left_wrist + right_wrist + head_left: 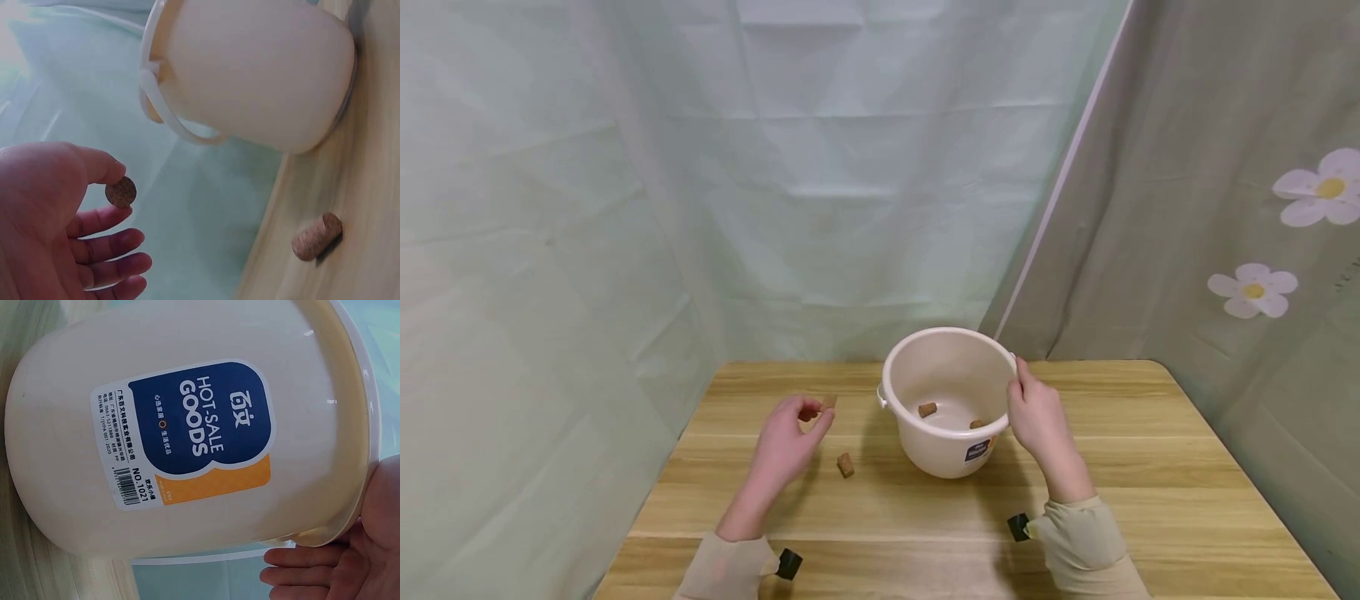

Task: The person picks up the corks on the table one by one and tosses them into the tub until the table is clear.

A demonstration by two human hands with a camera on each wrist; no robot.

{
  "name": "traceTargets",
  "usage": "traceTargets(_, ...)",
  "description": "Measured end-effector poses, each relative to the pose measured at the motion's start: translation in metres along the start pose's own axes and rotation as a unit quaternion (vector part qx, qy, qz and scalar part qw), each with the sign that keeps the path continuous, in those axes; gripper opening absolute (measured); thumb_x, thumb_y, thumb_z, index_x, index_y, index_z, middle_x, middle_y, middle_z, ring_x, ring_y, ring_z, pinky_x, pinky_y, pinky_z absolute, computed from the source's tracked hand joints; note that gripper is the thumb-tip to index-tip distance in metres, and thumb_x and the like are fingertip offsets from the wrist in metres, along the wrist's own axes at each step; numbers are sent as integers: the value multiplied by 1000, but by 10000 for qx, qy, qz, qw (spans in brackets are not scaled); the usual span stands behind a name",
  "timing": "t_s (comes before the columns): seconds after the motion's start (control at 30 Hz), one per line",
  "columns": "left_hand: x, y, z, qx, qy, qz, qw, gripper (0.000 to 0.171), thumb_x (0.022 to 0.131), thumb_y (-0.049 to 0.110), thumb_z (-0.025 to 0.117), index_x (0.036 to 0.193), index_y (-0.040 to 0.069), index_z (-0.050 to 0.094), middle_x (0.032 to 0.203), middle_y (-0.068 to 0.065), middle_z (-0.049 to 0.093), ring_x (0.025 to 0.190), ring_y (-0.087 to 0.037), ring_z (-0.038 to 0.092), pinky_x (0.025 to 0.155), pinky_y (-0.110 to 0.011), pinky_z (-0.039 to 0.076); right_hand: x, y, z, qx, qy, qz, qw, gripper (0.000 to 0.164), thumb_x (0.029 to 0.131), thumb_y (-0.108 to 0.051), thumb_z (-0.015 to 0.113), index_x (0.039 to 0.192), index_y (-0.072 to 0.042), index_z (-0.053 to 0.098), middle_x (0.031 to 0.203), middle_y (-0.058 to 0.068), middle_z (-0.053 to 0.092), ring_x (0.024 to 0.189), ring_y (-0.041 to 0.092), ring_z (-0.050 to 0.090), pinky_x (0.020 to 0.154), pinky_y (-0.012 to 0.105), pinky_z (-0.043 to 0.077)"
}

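Note:
My left hand (788,440) is over the left part of the table, pinching a cork (121,192) between thumb and index finger. The other fingers of that hand spread loosely below it in the left wrist view. A second cork (846,465) lies on the wood just right of the hand. Upright to the right of both stands a cream plastic bucket (925,450), with two corks (927,409) visible on its inside floor. My right hand (1040,412) grips the bucket's right rim, its fingers along the outside in the right wrist view.
The wooden table (1120,517) reaches back to a pale curtain (865,208). A grey curtain with white flowers (1252,291) hangs on the right. The bucket's white handle (181,128) hangs at its side, and a blue and orange label (212,425) faces the right wrist.

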State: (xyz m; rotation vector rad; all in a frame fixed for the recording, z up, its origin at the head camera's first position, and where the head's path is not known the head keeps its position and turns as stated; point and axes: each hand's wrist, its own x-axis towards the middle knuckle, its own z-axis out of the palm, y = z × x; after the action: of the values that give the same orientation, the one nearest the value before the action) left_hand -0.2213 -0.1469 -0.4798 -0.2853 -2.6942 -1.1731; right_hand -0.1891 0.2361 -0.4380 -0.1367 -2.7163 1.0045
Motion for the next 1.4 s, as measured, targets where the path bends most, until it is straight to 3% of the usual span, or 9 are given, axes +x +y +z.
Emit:
traceTargets(0.4,-1,25,0,-146,72,142,9998,27,102,34,75,112,8,74,110,-8,70,106,-32,63,90,-45,54,0,0,-1,-10,-57,45,10000,58,114,-24,30,166,3,31,155,33,48,141,54,48,117,67,39)
traceTargets(0.57,0,37,2,-280,139,436,9986,25,101,32,76,110,9,75,110,-7,71,105,-28,63,92,-46,54,0,0,-1,6,-31,39,10000,58,114,-24,30,165,3,32,155,34,48,141,54,48,117,67,39)
traceTargets(0.9,-2,56,8,-603,142,660,9959,22,101,32,77,109,11,76,111,-5,71,105,-23,61,82,-40,55,1,0,0,31,-12,22,10000,58,114,-24,32,165,4,33,154,34,49,140,54,49,116,67,41)
traceTargets(1.4,-3,85,21,-791,290,1139,9899,16,99,27,80,105,13,75,111,-2,70,113,-26,60,93,-47,53,0,-1,-1,11,12,13,10000,57,114,-22,32,164,5,32,155,34,47,141,55,47,118,67,38)
